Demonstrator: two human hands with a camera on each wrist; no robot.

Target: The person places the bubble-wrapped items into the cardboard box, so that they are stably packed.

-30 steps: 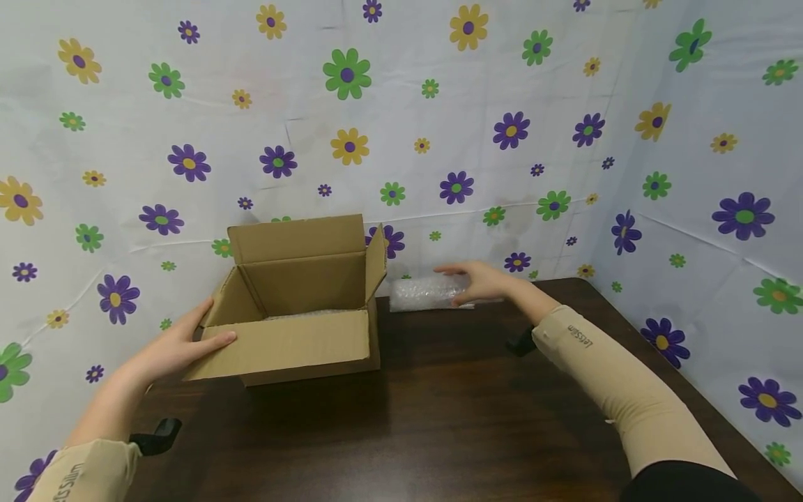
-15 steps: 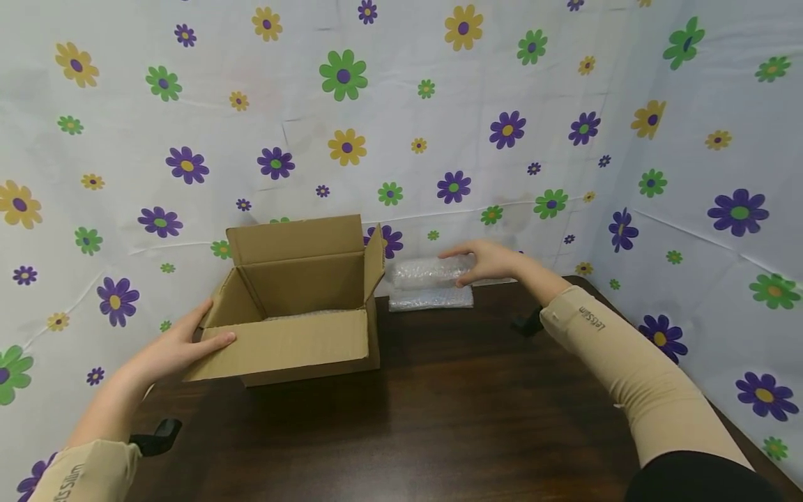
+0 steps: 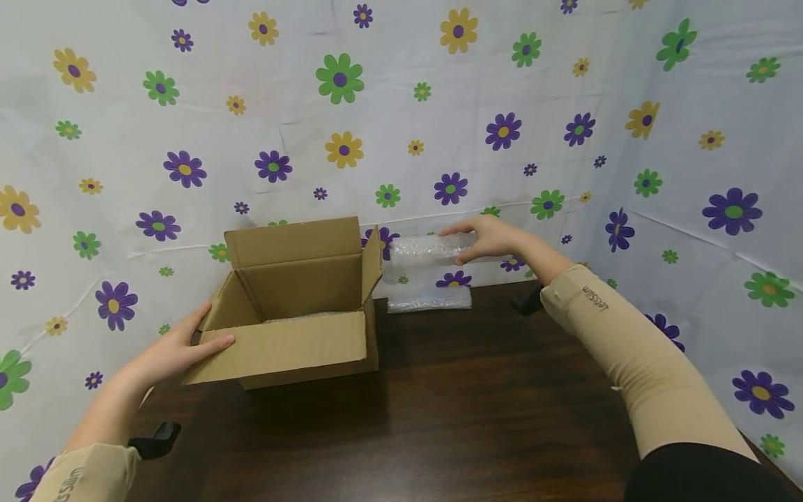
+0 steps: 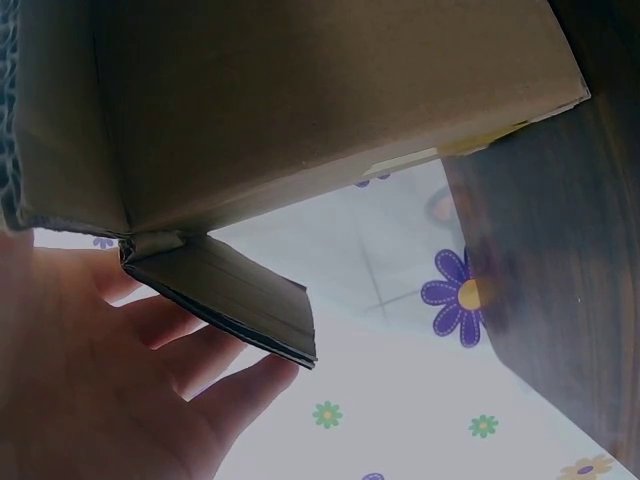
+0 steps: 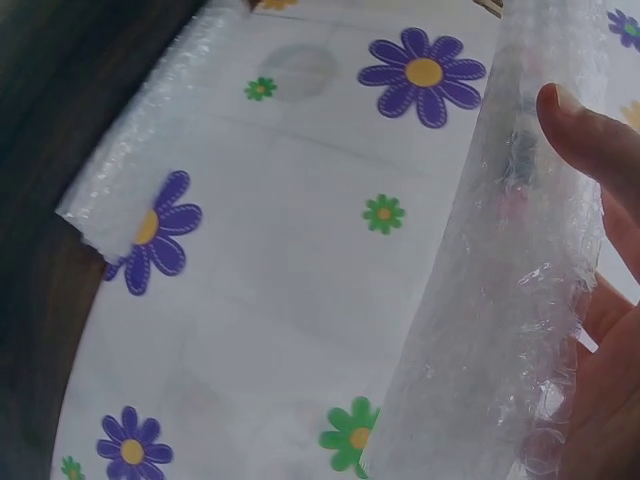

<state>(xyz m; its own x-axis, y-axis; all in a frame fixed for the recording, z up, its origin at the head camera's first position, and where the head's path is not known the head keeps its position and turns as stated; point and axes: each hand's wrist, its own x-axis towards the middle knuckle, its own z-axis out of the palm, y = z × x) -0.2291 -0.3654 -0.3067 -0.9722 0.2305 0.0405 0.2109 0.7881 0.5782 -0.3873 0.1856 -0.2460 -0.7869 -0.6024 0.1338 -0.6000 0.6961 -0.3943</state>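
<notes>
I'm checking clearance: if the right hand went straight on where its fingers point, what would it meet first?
The right hand, holding the bubble wrap, would probably meet the right flap of the box first, though depth is unclear.

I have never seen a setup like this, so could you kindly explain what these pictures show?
There is no machine, just a person's bare left hand and right hand. The wide picture comes from a camera worn on the head; each close-up, from one wrist. On the dark table stands an open cardboard box; to its right, near the table's back edge, lies a bubble-wrap piece. The left hand holds the box by its flaps; the right hand holds a bubble-wrap bundle above that piece.
</notes>
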